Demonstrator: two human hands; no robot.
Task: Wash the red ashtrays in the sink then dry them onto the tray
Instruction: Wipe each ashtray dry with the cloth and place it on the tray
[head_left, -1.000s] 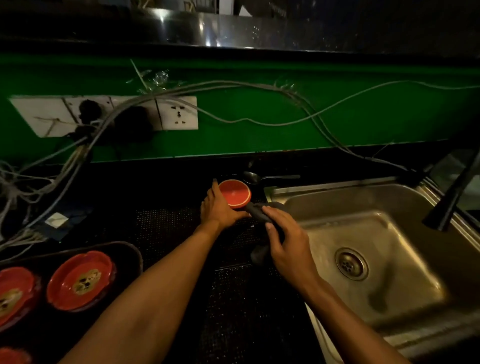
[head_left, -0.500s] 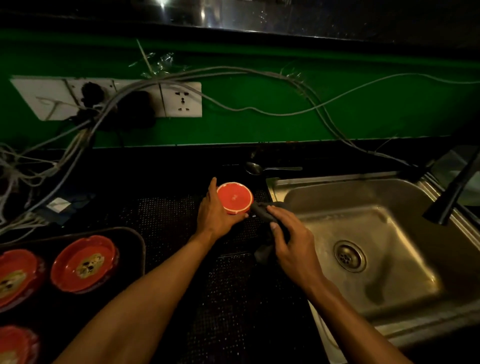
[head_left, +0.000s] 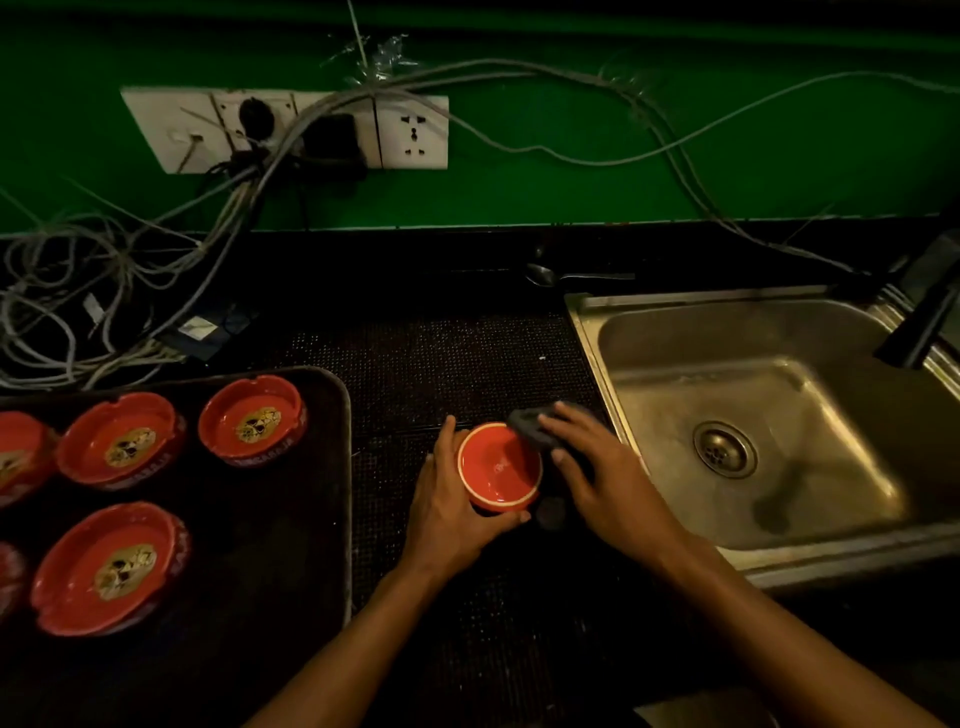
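Note:
My left hand grips a red ashtray with its underside up, over the black mat left of the steel sink. My right hand holds a dark cloth against the ashtray's far right rim. On the left, a dark tray holds several red ashtrays, among them one at the back, one beside it and one in front. The tray's left part is cut off by the frame edge.
A black tap leans over the sink's right rim. A spoon lies on the counter behind the sink. A tangle of cables runs from the wall sockets down onto the counter at the left.
The view has tilted down and right, bringing more of the tray into sight. Both hands have drawn the ashtray closer to me, and the cloth has moved onto its rim.

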